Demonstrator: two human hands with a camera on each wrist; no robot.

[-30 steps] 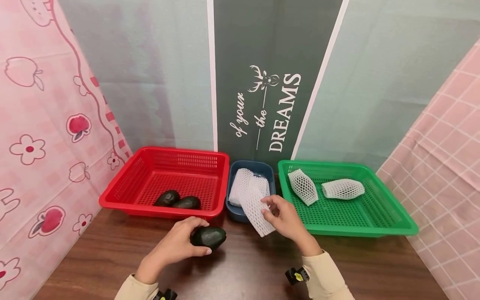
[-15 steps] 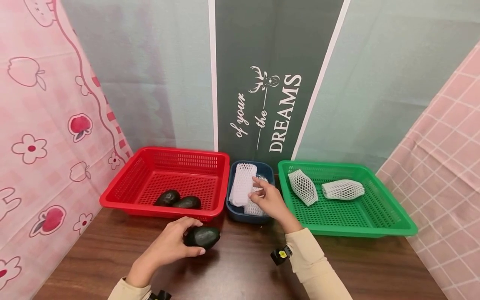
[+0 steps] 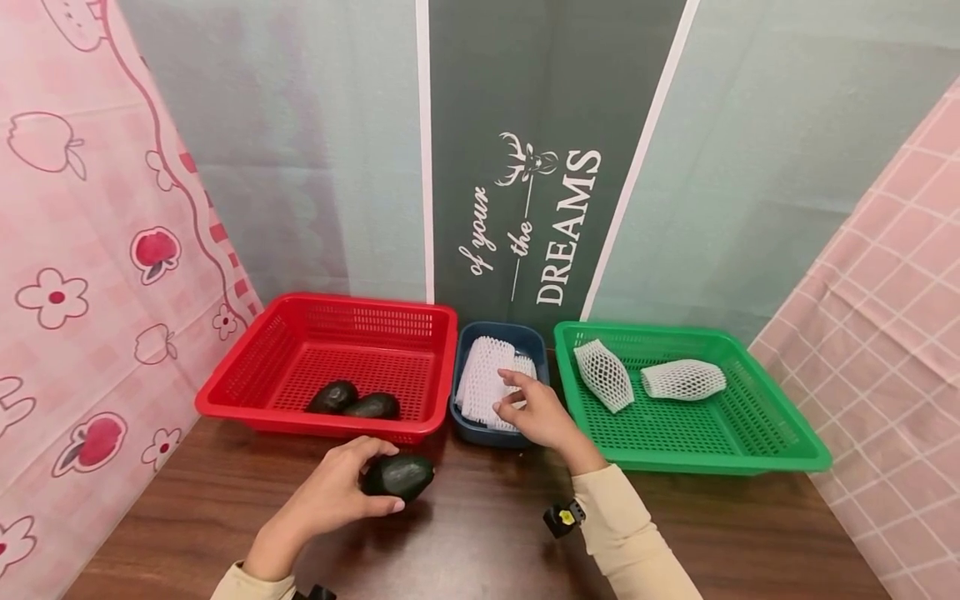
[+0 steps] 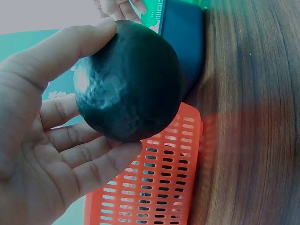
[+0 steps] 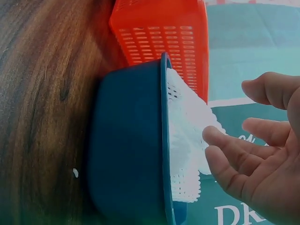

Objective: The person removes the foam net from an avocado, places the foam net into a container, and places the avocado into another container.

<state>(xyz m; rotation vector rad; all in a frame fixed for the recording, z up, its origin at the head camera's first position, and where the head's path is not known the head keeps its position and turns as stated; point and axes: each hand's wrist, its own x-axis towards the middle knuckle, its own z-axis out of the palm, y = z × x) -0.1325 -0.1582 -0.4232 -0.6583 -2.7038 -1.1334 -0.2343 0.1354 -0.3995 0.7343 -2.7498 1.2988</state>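
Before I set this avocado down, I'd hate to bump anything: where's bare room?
Tabletop between the blue bin, held avocado and right sleeve, bare but for a fleck; the back of the red basket, behind two avocados; the front of the green basket, before its white nets. Crowded: blue bin, right hand at its foam nets.

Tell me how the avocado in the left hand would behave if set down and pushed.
The avocado would probably roll, since it is rounded and shows no flat side. It has a glossy sheen, so it may be a little slippery. It seems likely to be firm: the left hand grips it with no visible dent.
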